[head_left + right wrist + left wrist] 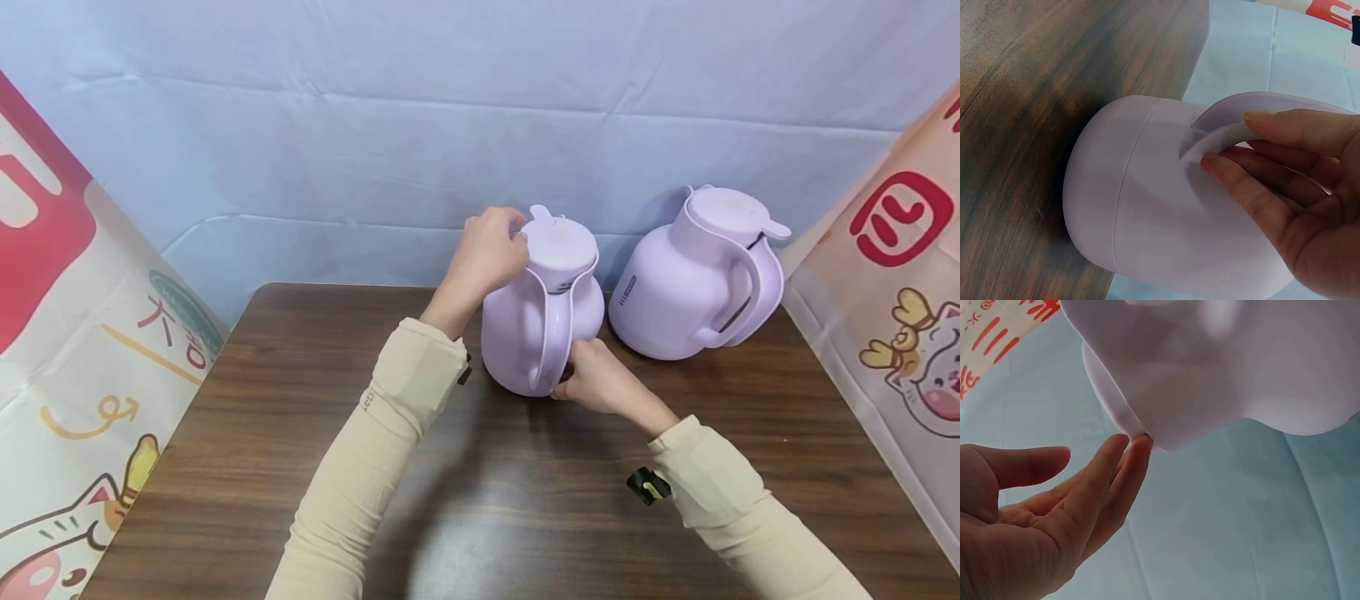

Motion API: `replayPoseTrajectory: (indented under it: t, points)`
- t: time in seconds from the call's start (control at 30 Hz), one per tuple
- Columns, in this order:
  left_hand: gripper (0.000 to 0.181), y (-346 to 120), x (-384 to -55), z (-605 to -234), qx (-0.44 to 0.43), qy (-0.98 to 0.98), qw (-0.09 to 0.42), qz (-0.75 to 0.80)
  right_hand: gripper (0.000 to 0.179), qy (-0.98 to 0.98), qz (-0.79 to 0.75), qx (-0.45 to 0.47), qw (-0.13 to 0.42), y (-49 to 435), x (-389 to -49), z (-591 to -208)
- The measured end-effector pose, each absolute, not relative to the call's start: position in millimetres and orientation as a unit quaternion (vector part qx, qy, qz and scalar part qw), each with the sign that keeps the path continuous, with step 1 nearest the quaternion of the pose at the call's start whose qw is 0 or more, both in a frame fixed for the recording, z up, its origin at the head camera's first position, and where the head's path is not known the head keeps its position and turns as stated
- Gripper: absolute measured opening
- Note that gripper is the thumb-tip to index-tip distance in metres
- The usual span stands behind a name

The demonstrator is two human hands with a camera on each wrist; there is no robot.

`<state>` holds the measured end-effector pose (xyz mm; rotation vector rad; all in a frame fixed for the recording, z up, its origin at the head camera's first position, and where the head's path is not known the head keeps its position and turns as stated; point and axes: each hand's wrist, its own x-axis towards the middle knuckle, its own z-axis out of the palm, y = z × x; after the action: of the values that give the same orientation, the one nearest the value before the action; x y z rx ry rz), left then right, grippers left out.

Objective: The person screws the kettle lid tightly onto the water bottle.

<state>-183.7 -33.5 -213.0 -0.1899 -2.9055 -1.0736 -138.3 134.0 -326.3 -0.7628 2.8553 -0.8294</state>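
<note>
A lilac thermal jug [504,337] stands upright near the back of the table, its handle [556,337] facing me and its lid [566,246] down. My left hand [491,242] is at the jug's upper left. In the left wrist view, fairly straight fingertips [1142,442] touch the rim at the jug's top, with the thumb apart. My right hand [602,379] pinches the lower end of the handle. The right wrist view has the thumb on one side of the handle [1225,137] and the fingers on the other.
A second lilac jug [660,287] stands close by on the right, its handle turned to the right. Behind the brown wooden table [315,367] hangs a pale blue cloth [360,150]. Printed panels [900,333] flank both sides.
</note>
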Motion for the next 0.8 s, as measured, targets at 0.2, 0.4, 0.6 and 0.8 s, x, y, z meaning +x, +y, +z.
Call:
replayPoseTrajectory:
  t: [0.2, 0.4, 0.6, 0.8]
  points:
    - [0.034, -32.9, -185.4, -213.4, -0.066, -0.937, 0.021, -0.343, 0.037, 0.931, -0.268, -0.246, 0.036, 134.4, -138.8, -326.5]
    - [0.034, -31.7, -187.4, -215.2, -0.066, -0.936, 0.024, -0.344, 0.039, 0.93, -0.27, -0.246, 0.036, 134.6, -138.9, -327.2]
    - [0.035, -31.0, -191.1, -217.6, -0.069, -0.939, 0.027, -0.337, 0.036, 0.931, -0.269, -0.245, 0.037, 134.3, -139.1, -326.8]
    - [0.035, -30.2, -194.1, -220.2, -0.074, -0.939, 0.033, -0.335, 0.036, 0.931, -0.267, -0.244, 0.038, 133.9, -139.0, -326.7]
